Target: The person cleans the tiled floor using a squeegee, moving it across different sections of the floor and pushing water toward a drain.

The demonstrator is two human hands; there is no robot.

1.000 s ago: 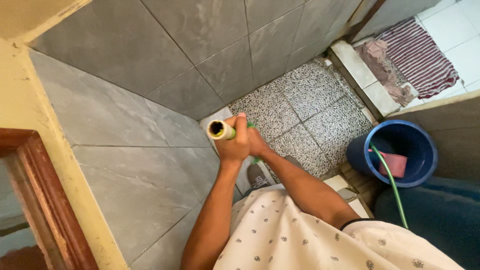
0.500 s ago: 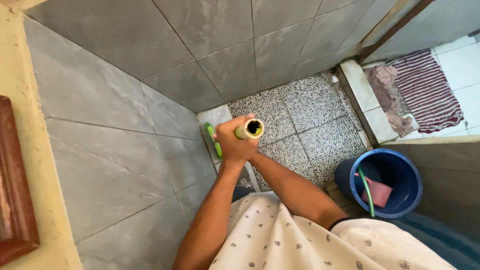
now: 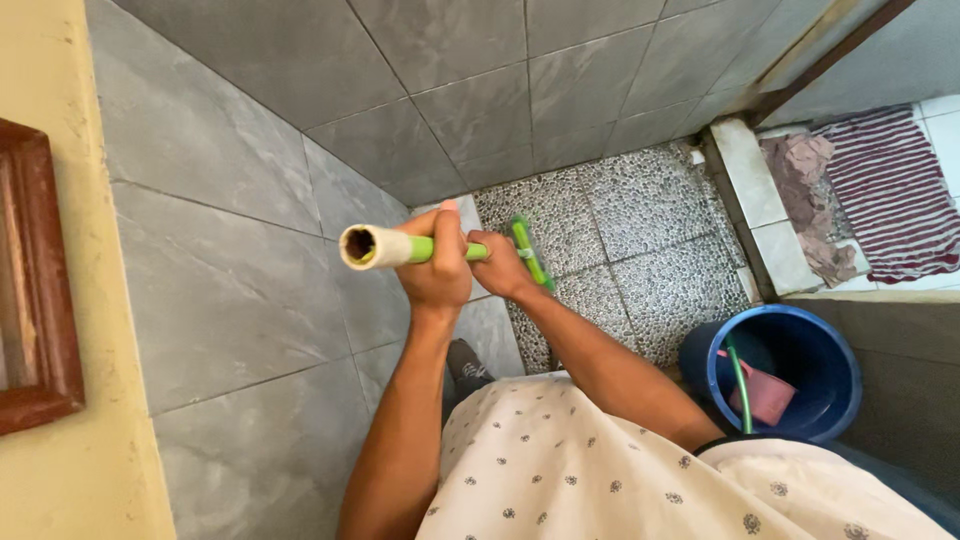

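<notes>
Both fists cover the middle of the green handle [image 3: 425,247]; the bucket [image 3: 800,420] is partly hidden by the shoulder, and the striped mat [image 3: 900,195] runs off the frame's right edge.

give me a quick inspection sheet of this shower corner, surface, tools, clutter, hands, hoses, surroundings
surface: pebble-pattern floor, with grey wall tiles on two sides
job's things: long-handled scrub brush; green handle with a hollow cream end, green brush head down on the floor by the wall corner
clutter: blue bucket holding a pink scoop; crumpled brown rag on the white threshold
hands: left hand wrapped around the handle nearer the cream end; right hand gripping it lower down
hoses: green hose running into the bucket
surroundings: striped mat past the threshold, brown wooden frame on a yellow wall
</notes>
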